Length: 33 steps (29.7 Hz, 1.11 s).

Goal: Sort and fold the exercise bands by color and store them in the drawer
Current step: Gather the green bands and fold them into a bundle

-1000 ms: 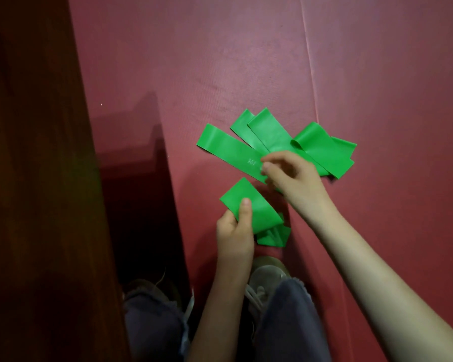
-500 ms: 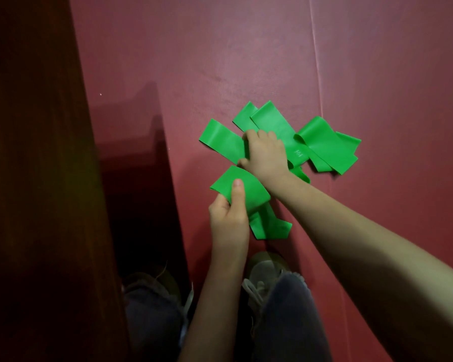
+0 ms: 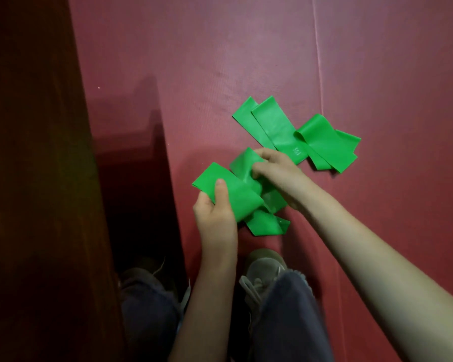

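Several green exercise bands lie in a loose pile (image 3: pixel 306 137) on the red floor mat (image 3: pixel 220 61), overlapping each other. My left hand (image 3: pixel 215 210) grips a folded green band (image 3: pixel 230 189), thumb pressed on top; its lower end hangs down to the mat. My right hand (image 3: pixel 275 171) is closed on another green band (image 3: pixel 243 163) that it holds against the folded one, just in front of the pile. No drawer can be made out.
A tall dark wooden piece of furniture (image 3: pixel 32 178) fills the left side, its shadow falling on the mat. My grey shoes (image 3: pixel 264 270) and blue trouser legs (image 3: pixel 290 322) are at the bottom. A seam (image 3: pixel 319 74) runs down the mat on the right.
My right hand has pulled one long band off the pile's left side and brought it back to the folded band in my left hand. The pile now holds fewer bands.
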Each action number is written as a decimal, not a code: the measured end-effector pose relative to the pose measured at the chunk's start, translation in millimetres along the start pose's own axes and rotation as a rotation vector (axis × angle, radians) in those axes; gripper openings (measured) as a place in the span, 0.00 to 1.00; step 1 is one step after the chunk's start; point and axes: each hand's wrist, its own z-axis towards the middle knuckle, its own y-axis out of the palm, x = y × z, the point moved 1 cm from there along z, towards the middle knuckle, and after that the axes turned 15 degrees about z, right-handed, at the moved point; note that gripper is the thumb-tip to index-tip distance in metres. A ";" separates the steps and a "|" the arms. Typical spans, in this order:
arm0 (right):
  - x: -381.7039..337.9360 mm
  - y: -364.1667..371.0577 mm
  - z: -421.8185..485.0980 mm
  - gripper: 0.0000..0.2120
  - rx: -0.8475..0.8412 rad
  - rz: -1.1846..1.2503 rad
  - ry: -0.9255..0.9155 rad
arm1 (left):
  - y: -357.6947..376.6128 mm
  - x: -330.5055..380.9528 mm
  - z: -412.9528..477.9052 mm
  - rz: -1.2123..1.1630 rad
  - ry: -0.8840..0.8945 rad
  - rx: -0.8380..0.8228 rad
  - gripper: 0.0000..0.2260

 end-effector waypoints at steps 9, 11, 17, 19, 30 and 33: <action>-4.7 -4.1 -58.2 0.27 -0.261 0.347 -0.102 | -3.2 10.3 -2.0 -0.052 -0.216 -0.035 0.13; 6.4 -1.0 -60.1 0.27 -0.262 0.092 -0.140 | -0.4 14.2 -3.0 -0.048 -0.267 -0.131 0.17; 14.4 -3.9 -65.7 0.25 -0.278 -0.100 -0.176 | -0.2 16.1 -11.3 -0.014 -0.192 -0.241 0.18; 12.5 -5.5 -66.4 0.20 -0.276 -0.095 -0.124 | 0.5 15.8 -12.8 0.020 -0.120 -0.228 0.13; -8.4 -4.3 -67.9 0.09 -0.167 0.233 -0.124 | 3.9 20.3 -7.3 -0.098 -0.345 -0.370 0.17; -11.1 -2.0 -73.1 0.10 -0.199 0.315 -0.179 | 4.7 22.3 -7.5 -0.121 -0.340 -0.337 0.15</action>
